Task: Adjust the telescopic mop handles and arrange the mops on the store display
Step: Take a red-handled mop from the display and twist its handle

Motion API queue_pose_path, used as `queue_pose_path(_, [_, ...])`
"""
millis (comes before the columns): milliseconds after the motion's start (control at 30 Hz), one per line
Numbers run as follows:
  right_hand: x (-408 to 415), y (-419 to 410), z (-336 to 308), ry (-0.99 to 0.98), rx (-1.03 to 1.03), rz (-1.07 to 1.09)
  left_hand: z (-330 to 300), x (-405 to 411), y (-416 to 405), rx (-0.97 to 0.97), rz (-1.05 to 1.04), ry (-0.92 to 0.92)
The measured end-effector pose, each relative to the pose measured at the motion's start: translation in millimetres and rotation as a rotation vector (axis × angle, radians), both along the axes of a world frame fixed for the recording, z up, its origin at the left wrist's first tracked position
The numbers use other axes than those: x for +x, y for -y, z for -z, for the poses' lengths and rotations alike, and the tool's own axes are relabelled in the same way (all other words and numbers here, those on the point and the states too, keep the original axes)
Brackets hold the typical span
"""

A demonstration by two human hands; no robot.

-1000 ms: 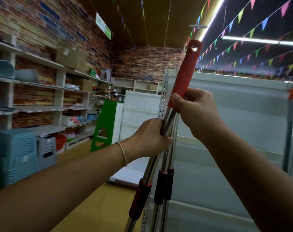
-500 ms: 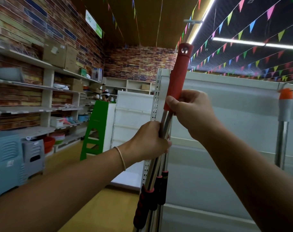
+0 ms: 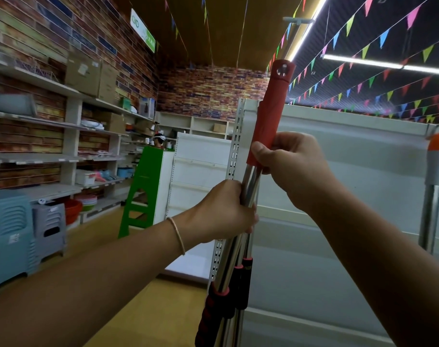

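While the left hand (image 3: 223,209) gripped a bundle of shiny steel mop poles (image 3: 248,194) beside the white shelf upright (image 3: 234,146), the right hand (image 3: 292,166) clasped the red plastic handle sleeve (image 3: 271,113) just above. The poles seemed rigid, light and slippery; the sleeve gave surer hold.

Both forearms are bare with no sleeves in view, and a thin pale string bracelet (image 3: 178,235) circles the left wrist

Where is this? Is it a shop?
Most likely yes, a household-goods shop. Wall shelves hold basins and boxes, plastic stools are stacked on the floor, and colourful bunting hangs from the ceiling. The hands hold mop handles by a white display rack.
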State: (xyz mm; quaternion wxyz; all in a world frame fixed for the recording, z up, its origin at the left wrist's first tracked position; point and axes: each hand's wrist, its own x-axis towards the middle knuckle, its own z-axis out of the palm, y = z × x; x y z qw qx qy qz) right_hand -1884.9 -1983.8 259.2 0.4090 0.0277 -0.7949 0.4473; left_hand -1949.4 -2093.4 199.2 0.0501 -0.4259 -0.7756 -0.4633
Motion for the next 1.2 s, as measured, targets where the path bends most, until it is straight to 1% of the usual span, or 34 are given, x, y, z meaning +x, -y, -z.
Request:
queue_pose_path(167, [-10.3,-4.8,7.7,0.031,-0.037,0.016,6.9,-10.3,-10.2,-0.015,-0.003,0.056])
queue_pose_path(367, [-29.3,-14.1,9.2,0.014,-0.083,0.039,8.0,-27.7,-20.5,-0.028,0.011,0.087])
queue_pose_path(500, [-44.5,-23.4,9.4,0.035,-0.112,0.065,13.1,-39.5,-33.0,0.001,0.018,0.116])
queue_pose_path(633, [-55.3,-28.2,8.4,0.063,-0.097,0.110,16.9,-51.4,-40.3,0.029,0.026,0.137])
queue_pose_path(767, [-66.6,-32.1,9.1,0.046,-0.109,0.144,20.4,-64.4,-45.3,0.031,0.024,0.144])
queue_pose_path(1100, [-82.9,-35.4,8.9,0.055,-0.135,0.168,27.4,-70.8,-46.2,0.124,0.008,0.192])
queue_pose_path(1200, [-84.4,-36.8,10.6,0.049,-0.151,0.166,32.0,-71.3,-46.2,0.142,0.022,0.233])
